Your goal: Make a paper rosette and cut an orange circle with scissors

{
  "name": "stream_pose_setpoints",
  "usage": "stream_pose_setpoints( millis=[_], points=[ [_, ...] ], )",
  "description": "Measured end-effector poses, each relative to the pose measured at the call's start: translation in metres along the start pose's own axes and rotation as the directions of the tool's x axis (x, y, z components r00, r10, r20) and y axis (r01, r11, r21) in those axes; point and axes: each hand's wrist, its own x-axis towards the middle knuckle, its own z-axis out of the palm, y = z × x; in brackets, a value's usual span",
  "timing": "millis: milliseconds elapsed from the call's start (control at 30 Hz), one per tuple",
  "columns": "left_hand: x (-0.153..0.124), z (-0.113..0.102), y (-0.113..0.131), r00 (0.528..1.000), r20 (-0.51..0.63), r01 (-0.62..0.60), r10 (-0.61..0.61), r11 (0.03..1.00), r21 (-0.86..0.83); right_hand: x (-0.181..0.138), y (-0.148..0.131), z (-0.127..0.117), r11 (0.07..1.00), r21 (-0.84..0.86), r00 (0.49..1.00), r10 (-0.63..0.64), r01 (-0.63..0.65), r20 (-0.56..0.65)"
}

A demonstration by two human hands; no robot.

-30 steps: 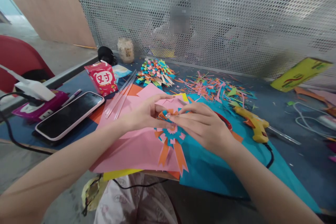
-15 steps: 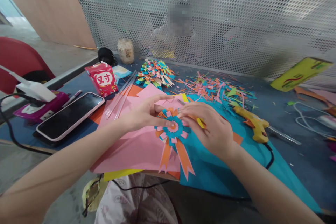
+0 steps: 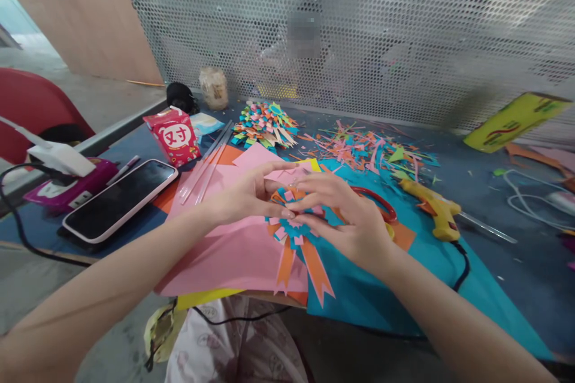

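A paper rosette (image 3: pixel 294 233) in blue, pink and orange, with two orange-and-pink ribbon tails hanging down, is held over the sheets of coloured paper. My left hand (image 3: pixel 251 194) grips it from the left, thumb on its face and fingers behind. My right hand (image 3: pixel 344 215) reaches across from the right, thumb and fingertips pinched on the rosette's middle and covering much of its face. Partly hidden beneath my right hand are scissors with red handles (image 3: pixel 390 210). Pink paper (image 3: pixel 224 263) lies under my left arm and blue paper (image 3: pixel 359 299) under my right.
A yellow glue gun (image 3: pixel 433 209) lies to the right. Behind are paper scraps (image 3: pixel 359 146) and a pile of paper rosettes (image 3: pixel 265 122). Leftward are clear glue sticks (image 3: pixel 209 164), a red packet (image 3: pixel 174 136), a phone (image 3: pixel 121 197) and a purple power strip (image 3: pixel 76 185). A perforated metal screen (image 3: pixel 381 12) stands behind.
My right hand has shifted left from the rosette's right edge onto its middle, uncovering the red scissor handles. My left hand and the rosette stay nearly where they were.
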Motion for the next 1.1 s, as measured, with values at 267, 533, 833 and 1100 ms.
stream_pose_setpoints(
  millis=[267,533,833,1100],
  points=[
    [-0.001,0.001,0.004,0.998,-0.05,0.033,-0.033,0.999,0.001,0.0,-0.001,-0.015,0.98,0.062,0.98,0.194,-0.191,-0.052],
    [0.0,0.003,0.004,0.989,-0.144,-0.021,0.021,1.0,0.002,-0.002,0.009,-0.016,0.973,-0.113,0.968,0.178,-0.2,-0.176],
    [0.0,0.002,0.002,0.986,-0.156,-0.052,0.049,0.999,-0.015,-0.004,0.007,-0.008,0.97,-0.242,0.995,0.002,-0.026,-0.099],
    [0.0,0.003,-0.002,0.984,-0.166,-0.068,0.064,0.997,-0.019,-0.007,0.007,-0.005,0.923,-0.37,0.984,-0.152,0.108,-0.09]
  ],
)
